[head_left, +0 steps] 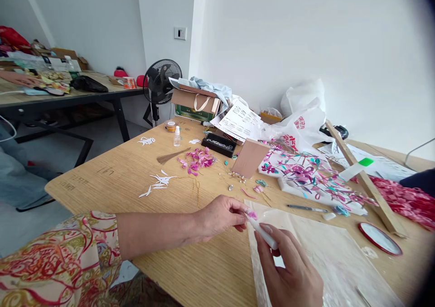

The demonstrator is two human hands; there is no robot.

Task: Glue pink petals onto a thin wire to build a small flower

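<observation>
Your table (112, 189): hands before you, materials around and behind them.
Your right hand (292, 266) is over the plastic sheet (306, 234), your left hand (220, 218) beside the sheet's left edge, with the tube (267, 237) and petal (252, 215) between them. Beyond your left arm lie paper strips (158, 182); behind those, the petal pile (199, 160), with the bottle (176, 136) farther back. The fan (163, 80) stands behind the table. To your right, the pen (306, 208) lies just behind the sheet, the lid (379, 239) right of it, the wooden bar (372, 191) behind the lid.
</observation>
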